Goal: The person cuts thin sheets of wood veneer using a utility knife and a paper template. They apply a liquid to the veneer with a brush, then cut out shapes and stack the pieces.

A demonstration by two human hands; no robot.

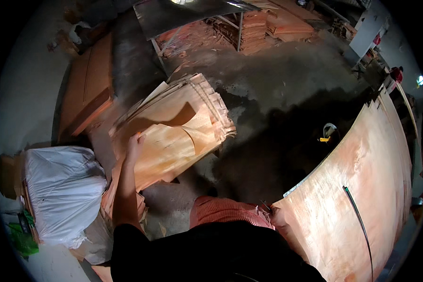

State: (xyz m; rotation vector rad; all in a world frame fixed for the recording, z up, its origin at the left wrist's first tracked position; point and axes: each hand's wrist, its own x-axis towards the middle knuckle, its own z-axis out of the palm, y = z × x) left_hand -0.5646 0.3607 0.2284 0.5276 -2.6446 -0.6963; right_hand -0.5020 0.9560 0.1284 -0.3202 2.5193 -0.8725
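Note:
My left hand [135, 144] pinches the edge of a thin, pale wood veneer sheet [171, 143]. That sheet lies curled on top of a veneer stack [197, 89] with ragged, uneven edges, and throws a shadow across it. My right hand [278, 219] is low beside my body, next to the near edge of a large stack of pinkish veneer sheets [357, 174] on the right. A small, dark, pointed tool [266, 205] sticks out from its closed fingers; its exact kind is too small to make out.
A white-wrapped bundle [63, 188] stands at the left, below a long reddish board stack [87, 84]. A dark-topped table [188, 19] and more veneer piles [254, 33] are at the back. A black cable [359, 216] crosses the right stack. A yellow-handled object [324, 139] is beyond it.

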